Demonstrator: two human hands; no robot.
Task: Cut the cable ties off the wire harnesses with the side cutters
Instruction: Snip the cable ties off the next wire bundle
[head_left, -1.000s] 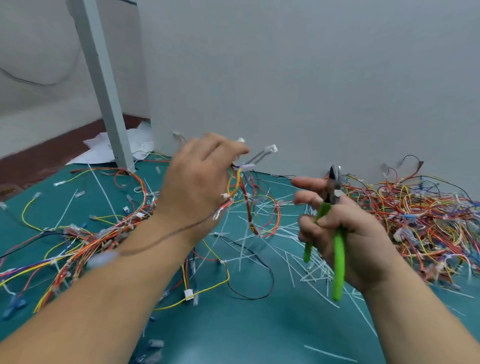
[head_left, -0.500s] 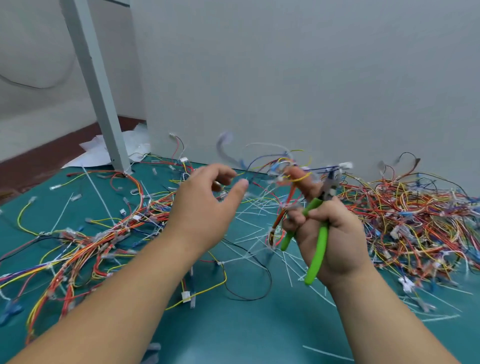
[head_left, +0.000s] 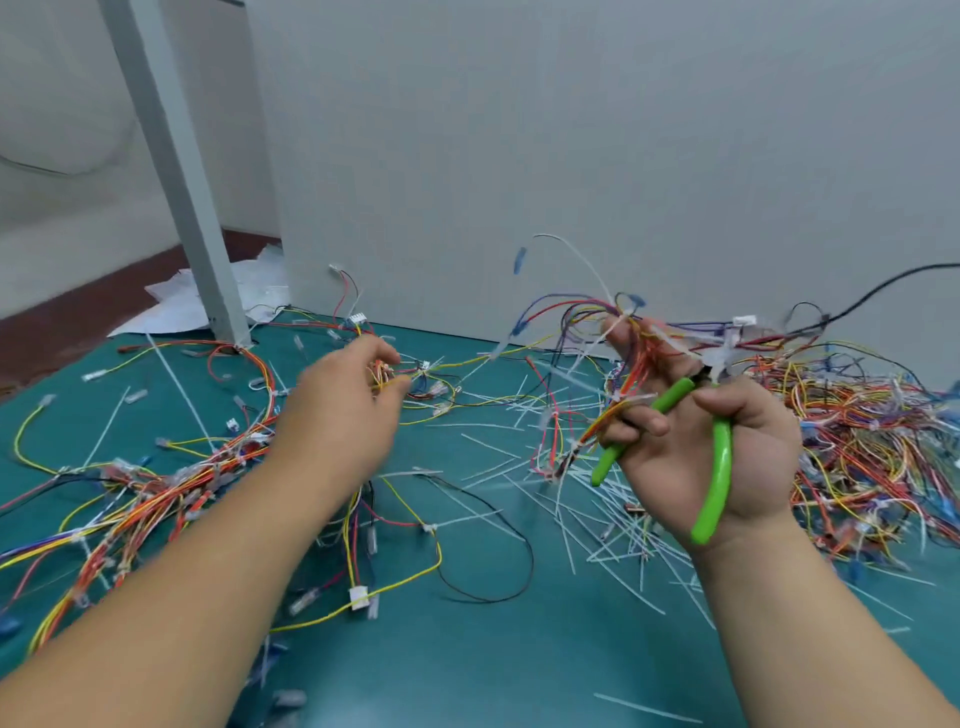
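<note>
My right hand (head_left: 670, 467) is raised over the table and grips the green-handled side cutters (head_left: 723, 467), jaws pointing away from me. Its fingers also hold a wire harness (head_left: 587, 312) whose blue, orange and white wires fan upward, blurred. Further left, my left hand (head_left: 337, 421) is low over the green table (head_left: 519, 654). Its thumb and fingertips pinch a small yellow and orange wire harness (head_left: 415, 376) lying there. White cut cable ties (head_left: 519, 457) are scattered between the two hands.
A big heap of harnesses (head_left: 857, 431) lies at the right, another tangle (head_left: 156, 493) at the left. A grey post (head_left: 176, 171) stands at the back left and a white panel (head_left: 571, 156) closes the back. A black cable (head_left: 883, 291) runs along it.
The harness passed from my left hand to my right hand, which now holds it with the cutters. My left hand moved left and down to wires on the table.
</note>
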